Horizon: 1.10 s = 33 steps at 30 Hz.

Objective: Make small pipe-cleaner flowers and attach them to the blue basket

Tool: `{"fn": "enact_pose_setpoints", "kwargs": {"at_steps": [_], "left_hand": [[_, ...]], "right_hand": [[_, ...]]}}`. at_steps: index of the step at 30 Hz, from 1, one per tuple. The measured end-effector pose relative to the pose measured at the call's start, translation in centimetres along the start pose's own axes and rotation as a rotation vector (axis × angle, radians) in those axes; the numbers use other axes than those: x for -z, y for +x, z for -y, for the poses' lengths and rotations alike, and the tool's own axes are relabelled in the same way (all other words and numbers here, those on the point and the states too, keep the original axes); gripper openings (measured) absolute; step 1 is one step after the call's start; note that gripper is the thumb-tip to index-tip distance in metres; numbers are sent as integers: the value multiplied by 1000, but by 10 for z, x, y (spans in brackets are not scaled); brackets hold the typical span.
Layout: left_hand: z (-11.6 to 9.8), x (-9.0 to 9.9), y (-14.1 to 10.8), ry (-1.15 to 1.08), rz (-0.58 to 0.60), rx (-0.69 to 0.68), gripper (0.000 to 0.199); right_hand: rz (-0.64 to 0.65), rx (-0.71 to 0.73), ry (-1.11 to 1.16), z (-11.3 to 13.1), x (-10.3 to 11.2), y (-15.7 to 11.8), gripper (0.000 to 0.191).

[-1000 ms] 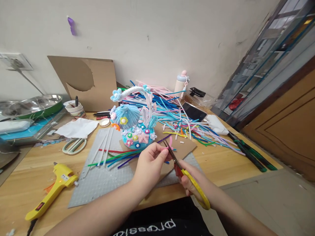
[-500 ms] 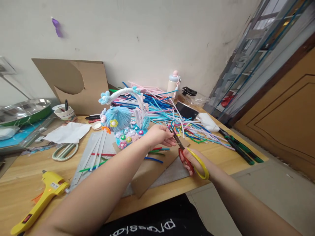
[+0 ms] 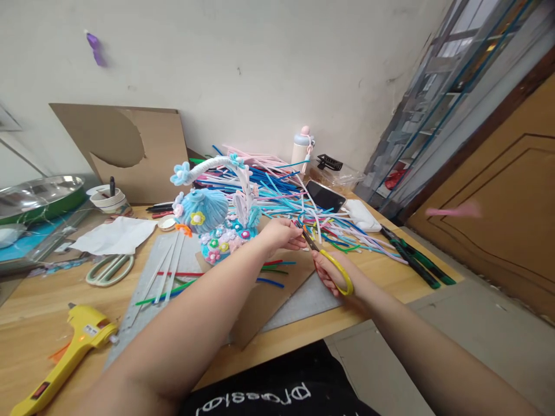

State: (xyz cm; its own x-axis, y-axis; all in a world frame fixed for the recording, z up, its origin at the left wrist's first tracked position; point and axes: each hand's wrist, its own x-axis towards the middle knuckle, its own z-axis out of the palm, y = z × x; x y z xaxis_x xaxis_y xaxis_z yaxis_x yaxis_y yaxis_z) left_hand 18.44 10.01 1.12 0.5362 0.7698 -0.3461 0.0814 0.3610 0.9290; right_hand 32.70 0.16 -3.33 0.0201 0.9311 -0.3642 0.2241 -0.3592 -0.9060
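My right hand is wrapped round the handles of the scissors, whose blades point up and left and look closed. At the blade tips is my left hand, its fingers pinched together; what it holds is too small to make out. Just beyond my left forearm stands a decorated basket with a blue shell, fuzzy flowers and a curved white handle. Behind both hands lies a heap of coloured pipe cleaners. A small pink piece, blurred, is in the air at the right.
A yellow glue gun and green-handled scissors lie at the left. Cardboard lies on a grey mat. Behind are a phone and a bottle; green-handled pliers rest near the right edge.
The scissors' handles have come together and my right hand has closed on them. A blurred pink piece now shows in the air at the right. The view has shifted slightly.
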Motion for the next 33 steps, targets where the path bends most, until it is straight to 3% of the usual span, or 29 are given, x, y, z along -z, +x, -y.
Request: {"fn": "enact_pose_setpoints", "kwargs": {"at_steps": [6, 12, 19, 29, 33], "left_hand": [[14, 19, -13, -70, 2, -57, 19], [18, 26, -36, -126, 60, -132, 25], [17, 30, -58, -126, 87, -153, 31], [15, 27, -59, -92, 38, -140, 28], [15, 24, -58, -50, -7, -127, 25]], "right_hand": [[67, 53, -1, 0, -11, 1, 59], [136, 163, -41, 5, -18, -15, 68], [124, 302, -214, 5, -17, -22, 61], [92, 127, -78, 4, -41, -27, 66], [-17, 149, -221, 9, -37, -23, 63]]}}
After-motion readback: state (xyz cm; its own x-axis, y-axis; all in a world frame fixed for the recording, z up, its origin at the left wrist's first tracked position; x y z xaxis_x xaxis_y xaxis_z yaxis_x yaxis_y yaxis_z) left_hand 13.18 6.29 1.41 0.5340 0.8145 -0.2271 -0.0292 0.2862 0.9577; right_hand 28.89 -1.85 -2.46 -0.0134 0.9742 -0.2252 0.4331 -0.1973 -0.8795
